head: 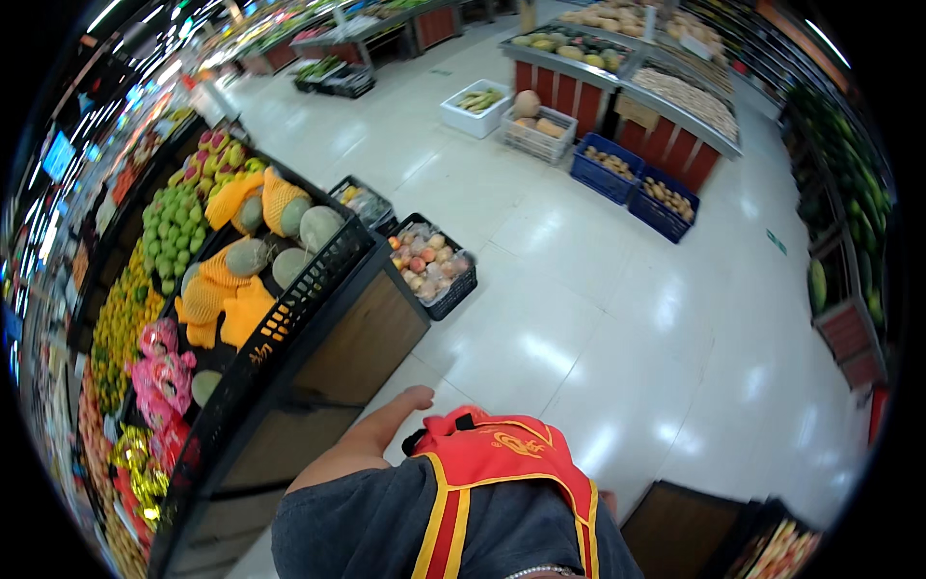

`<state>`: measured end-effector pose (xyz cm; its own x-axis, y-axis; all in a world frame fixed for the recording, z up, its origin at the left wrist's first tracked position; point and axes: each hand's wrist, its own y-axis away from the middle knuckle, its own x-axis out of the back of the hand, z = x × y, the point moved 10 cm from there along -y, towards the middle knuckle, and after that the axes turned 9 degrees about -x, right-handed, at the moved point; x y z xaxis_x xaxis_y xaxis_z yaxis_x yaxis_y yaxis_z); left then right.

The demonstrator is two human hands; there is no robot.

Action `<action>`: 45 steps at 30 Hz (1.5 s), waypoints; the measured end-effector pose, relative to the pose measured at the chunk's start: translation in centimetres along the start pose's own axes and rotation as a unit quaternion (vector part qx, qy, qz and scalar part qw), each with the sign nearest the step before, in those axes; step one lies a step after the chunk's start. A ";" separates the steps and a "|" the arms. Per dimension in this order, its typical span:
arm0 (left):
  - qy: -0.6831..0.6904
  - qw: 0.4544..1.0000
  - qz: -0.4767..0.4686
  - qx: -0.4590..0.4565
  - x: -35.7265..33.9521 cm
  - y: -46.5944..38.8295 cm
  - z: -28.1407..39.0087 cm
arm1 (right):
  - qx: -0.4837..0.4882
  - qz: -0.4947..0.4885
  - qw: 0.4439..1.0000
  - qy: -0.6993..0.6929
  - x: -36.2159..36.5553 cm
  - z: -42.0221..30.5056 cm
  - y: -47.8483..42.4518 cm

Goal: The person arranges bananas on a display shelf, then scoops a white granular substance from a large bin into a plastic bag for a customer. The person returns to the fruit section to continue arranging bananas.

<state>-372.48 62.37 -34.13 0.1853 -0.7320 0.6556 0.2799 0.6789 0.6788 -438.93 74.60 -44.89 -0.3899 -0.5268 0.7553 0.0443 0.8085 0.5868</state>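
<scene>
My left hand hangs low beside a red apron with yellow trim. It is small and blurred, with no held thing visible; its finger state is unclear. Left of it stands a wood-panelled fruit stand, apart from the hand. On the stand, a black plastic crate holds pale green melons, some in orange foam nets. My right hand is out of view; only a sliver of skin shows at the apron's right edge.
A black crate of peaches stands on the floor at the stand's corner. Blue crates of potatoes sit ahead, before a vegetable stand. Green vegetables fill a right-hand rack. A dark display box is near at lower right.
</scene>
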 end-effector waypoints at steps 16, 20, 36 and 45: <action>0.202 0.971 0.030 0.124 18.3 -20.5 -12.1 | 0.088 -0.011 0.996 -0.020 37.9 -37.3 -38.7; 0.216 0.945 0.229 0.093 36.1 -26.4 -16.5 | 0.086 -0.103 0.989 0.061 36.2 -42.8 -41.1; 0.330 0.861 0.319 0.220 59.2 -38.5 -36.0 | 0.189 -0.083 0.924 0.321 51.4 -63.8 -93.8; 0.409 0.813 0.222 0.350 56.6 -38.7 -41.8 | 0.439 -0.010 0.872 0.216 59.1 -128.6 -105.2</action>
<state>-333.44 -7.77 -37.16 0.7660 -0.0046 0.6428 -0.5372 0.5445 0.6441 -348.33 -75.31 -24.42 0.0092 -0.4386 0.8986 -0.7534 0.5878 0.2946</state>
